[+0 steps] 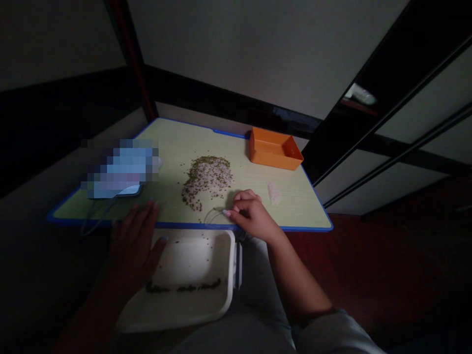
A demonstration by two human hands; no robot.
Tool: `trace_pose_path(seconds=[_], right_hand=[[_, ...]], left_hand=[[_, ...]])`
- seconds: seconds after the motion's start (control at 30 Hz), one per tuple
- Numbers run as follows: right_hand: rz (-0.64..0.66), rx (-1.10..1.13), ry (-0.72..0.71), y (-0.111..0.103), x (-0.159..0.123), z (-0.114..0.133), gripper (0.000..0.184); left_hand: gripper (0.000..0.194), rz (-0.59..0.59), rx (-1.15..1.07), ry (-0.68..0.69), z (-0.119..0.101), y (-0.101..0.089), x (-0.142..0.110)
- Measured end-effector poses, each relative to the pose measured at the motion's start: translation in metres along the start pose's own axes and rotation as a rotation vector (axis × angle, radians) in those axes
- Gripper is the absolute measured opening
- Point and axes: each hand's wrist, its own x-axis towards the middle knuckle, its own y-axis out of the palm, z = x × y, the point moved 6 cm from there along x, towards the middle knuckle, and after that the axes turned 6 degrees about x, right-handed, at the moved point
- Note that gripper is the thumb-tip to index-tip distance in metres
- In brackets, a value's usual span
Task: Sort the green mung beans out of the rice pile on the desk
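Note:
A pile of mixed pale grains and small dark green beans point(210, 177) lies spread on the pale green tabletop with a blue rim point(173, 135). My right hand point(252, 214) rests on the table at the pile's near right, fingers curled in; whatever they hold, if anything, is hidden. By its thumb lies a thin pale loop, like a cord point(211, 215). My left hand point(136, 241) is open, fingers stretched out at the table's near edge, beside a white basin point(229, 275). Dark beans point(188, 287) lie in a line inside the basin, with a few scattered.
An orange open box point(276, 157) stands at the back right corner. In front of it is a small heap of pale grains point(273, 192). A phone with a blurred screen point(123, 172) lies at the left, with a cable point(94, 216) hanging over the edge. Cabinet doors stand behind.

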Motion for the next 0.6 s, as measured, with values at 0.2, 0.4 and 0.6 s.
trace_pose_path(seconds=[0.2, 0.4, 0.6], right_hand=[[-0.160, -0.133, 0.105, -0.024, 0.010, -0.019, 0.027], [-0.118, -0.260, 0.140, -0.019, 0.023, -0.024, 0.026], [-0.046, -0.205, 0.097, -0.010, 0.025, -0.018, 0.028]], left_hand=[[0.065, 0.022, 0.002, 0.001, 0.001, 0.000, -0.001], [0.066, 0.022, 0.003, 0.002, 0.001, -0.001, -0.002], [0.065, 0.019, 0.007, 0.015, 0.001, -0.001, -0.003]])
